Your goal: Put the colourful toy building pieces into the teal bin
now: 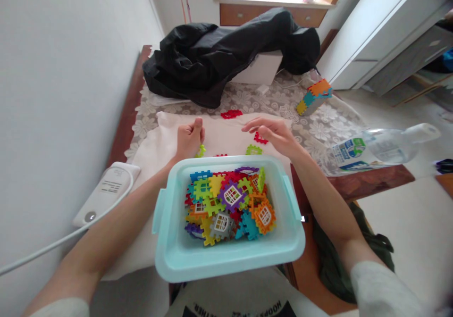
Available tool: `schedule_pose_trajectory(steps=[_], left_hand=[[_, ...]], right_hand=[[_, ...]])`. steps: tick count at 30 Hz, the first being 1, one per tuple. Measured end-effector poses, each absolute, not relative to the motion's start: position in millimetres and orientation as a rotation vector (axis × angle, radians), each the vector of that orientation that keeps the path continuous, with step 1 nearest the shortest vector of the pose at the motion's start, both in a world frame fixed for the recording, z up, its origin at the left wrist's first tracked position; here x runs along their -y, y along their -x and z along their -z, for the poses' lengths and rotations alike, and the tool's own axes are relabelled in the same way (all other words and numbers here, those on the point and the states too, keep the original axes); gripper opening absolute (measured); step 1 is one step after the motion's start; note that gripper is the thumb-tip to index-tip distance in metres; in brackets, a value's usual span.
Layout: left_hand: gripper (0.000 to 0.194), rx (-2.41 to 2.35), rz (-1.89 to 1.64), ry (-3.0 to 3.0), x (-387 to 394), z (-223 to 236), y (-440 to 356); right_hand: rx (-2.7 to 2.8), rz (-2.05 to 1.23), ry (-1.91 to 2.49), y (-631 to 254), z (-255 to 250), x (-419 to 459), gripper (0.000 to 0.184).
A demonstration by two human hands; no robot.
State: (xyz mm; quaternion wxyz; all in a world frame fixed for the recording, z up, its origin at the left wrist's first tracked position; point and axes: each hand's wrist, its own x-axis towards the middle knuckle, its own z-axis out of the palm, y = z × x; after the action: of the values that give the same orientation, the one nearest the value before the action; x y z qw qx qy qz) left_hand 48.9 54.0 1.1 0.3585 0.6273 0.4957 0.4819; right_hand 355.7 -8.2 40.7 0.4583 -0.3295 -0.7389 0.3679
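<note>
Here, beyond the pale blue plastic tub [170,241] heaped with bright, notched plastic tiles [230,206], my left hand [189,137] curls shut, apparently pinching a lime-green tile [201,151]; my right hand [274,133] hovers spread over a red tile [261,139]. I judge these tiles light, rigid and best gripped by their edges.

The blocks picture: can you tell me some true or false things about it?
1. The light blue bin holds colorful blocks. True.
2. The left hand lies flat and open. False: it is curled closed, with a green piece at it.
3. The water bottle stands upright. False: it lies on its side.
4. The right hand is open over a red piece. True.
5. The black jacket is in the bin. False: it lies at the table's far end.
</note>
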Motion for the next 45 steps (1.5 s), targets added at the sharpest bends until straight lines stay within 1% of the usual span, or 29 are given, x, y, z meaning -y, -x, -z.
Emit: schedule_pose_trajectory(steps=[2, 3, 5, 6, 9, 11, 14, 16, 19, 20, 22, 24, 27, 29, 32, 35, 36, 39, 40, 42, 45], left_hand=[[0.089, -1.28, -1.309, -1.551, -55, 1, -48], [0.088, -1.27, -1.3, -1.57, -55, 1, -47], [0.083, -1.219, -1.14, -1.744, -52, 1, -47], [0.08, -1.178, -1.007, -1.883, -51, 1, -47], [0.063, -1.043, -0.645, -2.296, -48, 1, -49], [0.059, -1.015, -0.564, -2.42, -48, 1, -50], [0.059, -0.989, -0.509, -2.449, -48, 0, -49], [0.054, -0.916, -0.454, -2.5, -47, -3, -48], [0.042, -0.793, -0.299, -2.615, -45, -10, -46], [0.04, -0.771, -0.243, -2.639, -45, -13, -46], [0.042, -0.747, -0.165, -2.649, -44, -17, -44], [0.043, -0.742, -0.15, -2.631, -44, -20, -43], [0.035, -0.711, -0.197, -2.602, -44, -18, -41], [0.03, -0.671, -0.252, -2.579, -45, -14, -42], [0.029, -0.7, -0.37, -2.569, -49, -5, -44], [0.031, -0.869, -0.52, -2.575, -52, 3, -46], [0.032, -0.919, -0.556, -2.567, -53, 5, -47], [0.036, -0.979, -0.603, -2.53, -50, 2, -47], [0.037, -0.968, -0.599, -2.521, -49, -1, -46], [0.037, -0.894, -0.543, -2.532, -46, -6, -45], [0.036, -0.75, -0.398, -2.576, -46, -11, -42]], right_hand=[[2.098, -0.711, 1.18, -367, -32, 4, 0.049], [2.22, -0.629, 1.339, -371, -27, 4, 0.053], [2.391, -0.53, 1.549, -375, -19, 3, 0.062], [2.442, -0.507, 1.594, -374, -16, 3, 0.063], [2.505, -0.441, 1.554, -368, -12, 2, 0.056], [2.503, -0.411, 1.497, -364, -12, 0, 0.05], [2.452, -0.411, 1.428, -364, -13, -1, 0.043], [2.393, -0.415, 1.401, -369, -14, -3, 0.043], [2.267, -0.402, 1.435, -378, -16, -8, 0.048], [2.216, -0.394, 1.444, -381, -16, -11, 0.049], [2.104, -0.393, 1.429, -383, -13, -18, 0.047], [1.995, -0.449, 1.367, -380, -8, -23, 0.042], [1.887, -0.605, 1.284, -369, 3, -26, 0.041], [1.879, -0.679, 1.261, -360, 10, -23, 0.045], [1.953, -0.708, 1.221, -351, 15, -17, 0.055], [2.106, -0.675, 1.154, -347, 17, -13, 0.061], [2.156, -0.647, 1.136, -346, 18, -12, 0.061], [2.219, -0.51, 1.133, -342, 19, -12, 0.046], [2.21, -0.459, 1.145, -341, 18, -13, 0.043], [2.157, -0.371, 1.165, -341, 18, -14, 0.043], [2.091, -0.335, 1.122, -344, 15, -13, 0.04]])
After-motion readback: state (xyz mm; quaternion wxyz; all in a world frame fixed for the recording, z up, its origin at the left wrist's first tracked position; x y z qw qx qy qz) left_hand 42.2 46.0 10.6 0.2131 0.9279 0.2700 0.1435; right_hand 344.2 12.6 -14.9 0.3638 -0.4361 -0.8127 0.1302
